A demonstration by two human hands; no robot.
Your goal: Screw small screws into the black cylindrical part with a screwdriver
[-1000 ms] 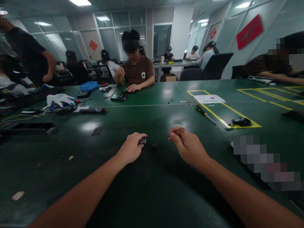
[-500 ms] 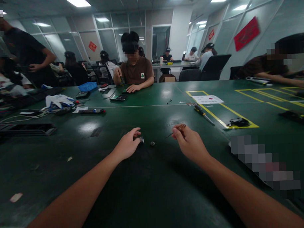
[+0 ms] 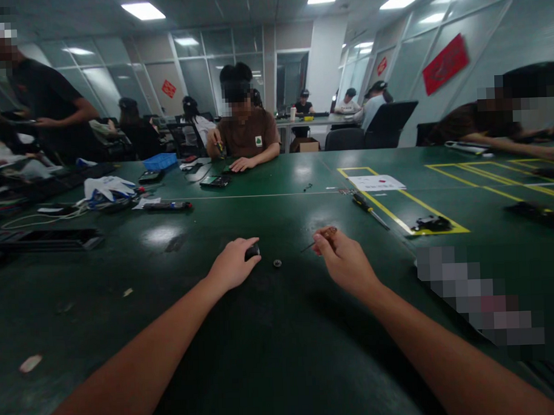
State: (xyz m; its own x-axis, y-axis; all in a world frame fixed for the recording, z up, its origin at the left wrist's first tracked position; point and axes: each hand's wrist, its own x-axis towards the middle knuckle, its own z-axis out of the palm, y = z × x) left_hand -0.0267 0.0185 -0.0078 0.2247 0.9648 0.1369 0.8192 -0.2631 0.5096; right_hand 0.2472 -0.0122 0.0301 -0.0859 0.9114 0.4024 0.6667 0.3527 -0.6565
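My left hand is curled around a small black rounded object, its thumb below and fingers above; most of the object is hidden by the hand. Just right of it, a small round metallic part lies on the green table. My right hand pinches a thin-shafted tool with a brownish end showing above the fingers. The tool's dark tip points left and down, toward the round part but apart from it.
A yellow-and-black screwdriver lies beyond my right hand, near a white sheet and a black part inside yellow tape. White gloves, a pen-like tool and a blue basket are at the left. A co-worker sits opposite.
My left hand has turned slightly, its thumb now lower, and more of the black object shows. My right hand keeps the tool nearly still. The view has shifted slightly.
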